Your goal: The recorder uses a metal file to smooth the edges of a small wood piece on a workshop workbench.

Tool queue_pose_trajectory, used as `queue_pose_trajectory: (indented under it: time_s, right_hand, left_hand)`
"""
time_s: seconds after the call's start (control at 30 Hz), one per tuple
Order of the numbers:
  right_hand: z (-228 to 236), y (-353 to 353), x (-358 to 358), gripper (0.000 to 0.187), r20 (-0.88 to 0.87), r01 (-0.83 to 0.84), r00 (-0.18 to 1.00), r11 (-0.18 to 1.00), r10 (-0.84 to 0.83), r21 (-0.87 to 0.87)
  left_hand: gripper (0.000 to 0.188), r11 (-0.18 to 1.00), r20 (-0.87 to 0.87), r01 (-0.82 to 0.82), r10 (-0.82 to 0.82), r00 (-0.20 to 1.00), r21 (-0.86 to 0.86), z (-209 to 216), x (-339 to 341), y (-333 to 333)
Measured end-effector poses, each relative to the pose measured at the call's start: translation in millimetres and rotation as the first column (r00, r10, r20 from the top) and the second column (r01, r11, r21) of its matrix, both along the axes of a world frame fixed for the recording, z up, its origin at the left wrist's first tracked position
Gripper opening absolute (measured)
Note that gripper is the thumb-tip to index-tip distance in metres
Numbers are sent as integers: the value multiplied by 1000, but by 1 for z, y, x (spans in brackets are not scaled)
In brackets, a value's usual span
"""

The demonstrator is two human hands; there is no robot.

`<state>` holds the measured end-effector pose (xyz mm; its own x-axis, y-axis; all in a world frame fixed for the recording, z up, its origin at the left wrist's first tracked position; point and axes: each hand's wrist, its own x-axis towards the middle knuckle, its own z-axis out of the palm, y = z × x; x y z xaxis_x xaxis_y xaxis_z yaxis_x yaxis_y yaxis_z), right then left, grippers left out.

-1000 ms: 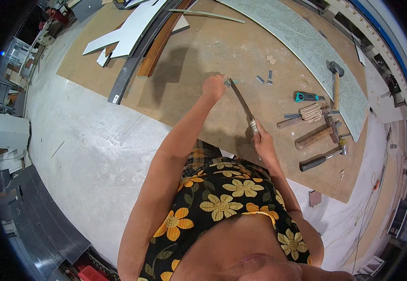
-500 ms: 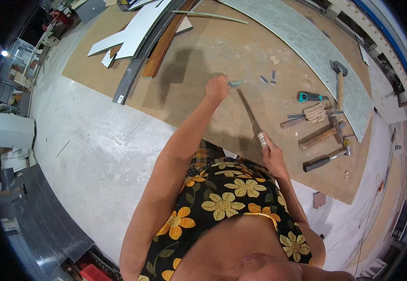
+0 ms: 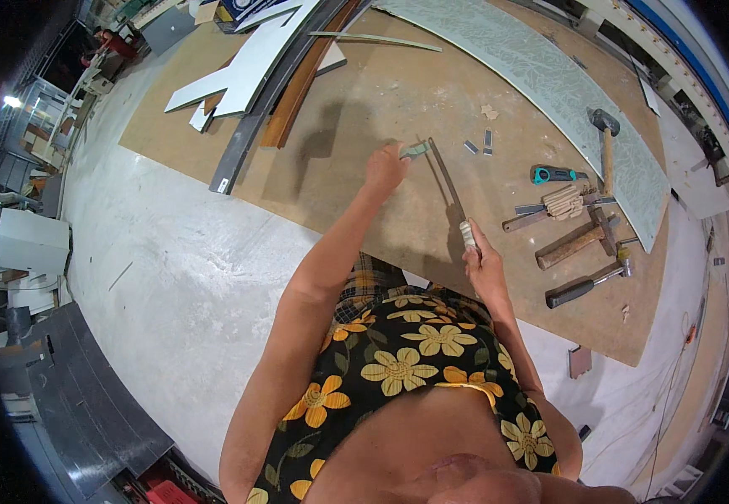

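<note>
My left hand [image 3: 387, 169] is closed on a small pale green piece [image 3: 416, 150] that sticks out to the right from between thumb and fingers. Held in my right hand [image 3: 484, 260] is a file [image 3: 448, 181], long, thin and dark, with a pale wrapped handle. Its tip points away from me and lies right by the free end of the green piece; whether they touch, I cannot tell. Two small dark rectangular pieces [image 3: 488, 142] lie on the brown board [image 3: 364, 220], to the right of the file's tip.
On the right lie a teal-and-black tool [image 3: 558, 174], a bundle of pale sticks [image 3: 563, 202], a wooden-handled hammer [image 3: 573, 249], a black-gripped hammer [image 3: 584, 286] and a mallet [image 3: 607, 139]. A patterned grey-green panel [image 3: 516, 63] and white cut sheet [image 3: 251, 71] lie at the back.
The file's tip has moved away from me, up beside the green piece's end. My left hand has shifted slightly left and nearer, still gripping the piece.
</note>
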<state>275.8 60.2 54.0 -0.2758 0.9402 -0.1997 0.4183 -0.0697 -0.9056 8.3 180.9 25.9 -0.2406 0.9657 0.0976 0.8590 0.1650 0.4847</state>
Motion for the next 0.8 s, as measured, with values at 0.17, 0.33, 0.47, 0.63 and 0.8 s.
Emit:
queue_pose_trajectory:
  time_s: [0.17,0.33,0.47,0.63,0.8]
  right_hand:
    - [-15,0,1,52,-5,29,1000,996,-29,88]
    - [-28,8,-9,52,-21,16,1000,989,-13,145]
    - [-36,16,-17,51,14,17,1000,967,-21,254]
    - [-38,29,-32,51,57,-13,998,981,2,194]
    - [-46,44,-46,49,71,-29,997,942,6,334]
  left_hand:
    - [39,969,66,129,-146,987,210,-3,-3,0]
    - [44,987,-49,157,-156,987,31,-13,14,-18]
    - [55,975,-121,208,-197,973,84,-15,20,-27]
    - [60,969,-105,214,-202,974,122,-19,14,-27]
    - [63,980,-183,198,-188,965,38,-17,13,-20]
